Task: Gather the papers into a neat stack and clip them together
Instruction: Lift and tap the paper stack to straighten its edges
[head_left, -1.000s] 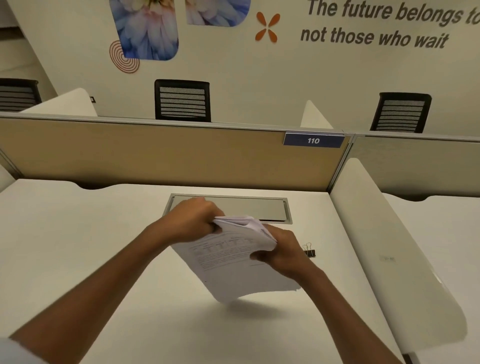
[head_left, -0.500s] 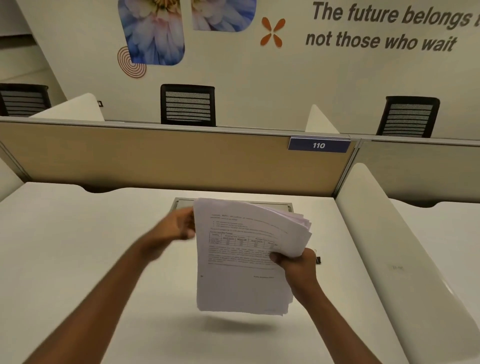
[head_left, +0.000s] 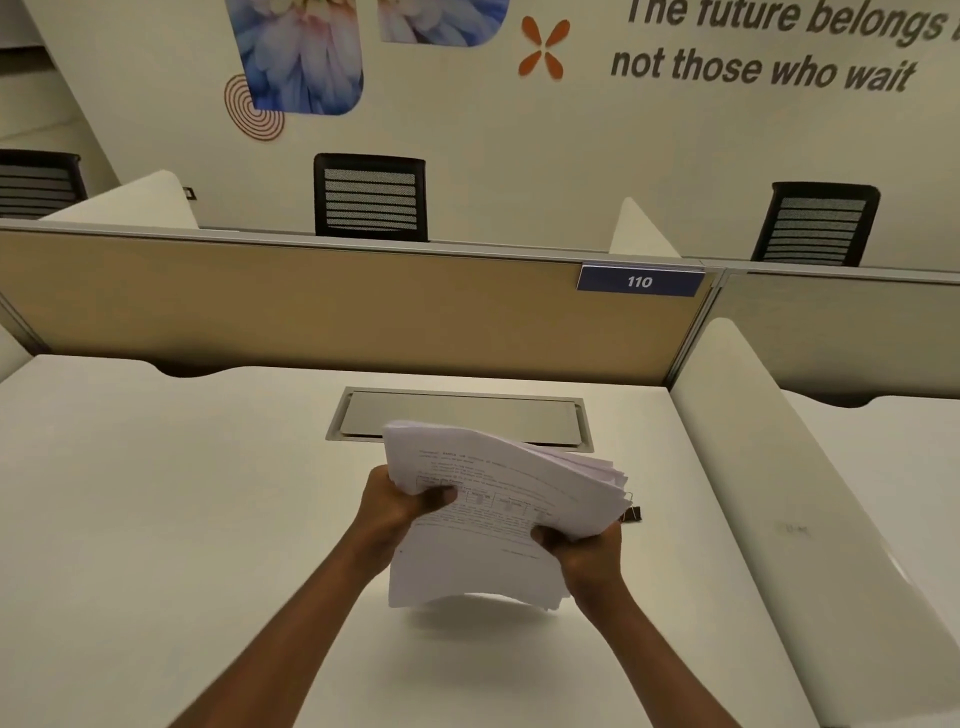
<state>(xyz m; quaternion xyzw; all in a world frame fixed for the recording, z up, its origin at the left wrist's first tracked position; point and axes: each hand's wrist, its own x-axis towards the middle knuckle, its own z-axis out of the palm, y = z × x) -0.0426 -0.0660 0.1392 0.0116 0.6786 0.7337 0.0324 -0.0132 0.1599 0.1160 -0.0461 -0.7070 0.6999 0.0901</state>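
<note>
A thick stack of white printed papers (head_left: 493, 499) hangs upright above the white desk (head_left: 156, 519), its top edge bent away from me and fanned at the right. My left hand (head_left: 400, 506) grips the stack's left edge, thumb on the front sheet. My right hand (head_left: 587, 556) grips the lower right edge, thumb on the front too. A black binder clip (head_left: 631, 512) lies on the desk just behind the stack's right side, mostly hidden by the sheets.
A metal cable hatch (head_left: 462, 415) is set into the desk behind the papers. A tan partition (head_left: 311, 306) with a blue "110" tag (head_left: 640, 281) closes the back. A white rounded divider (head_left: 810, 519) bounds the right side.
The stack swung from a low tilt up to upright. My left hand let go for a moment, then came back onto the left edge. My right hand kept its hold.
</note>
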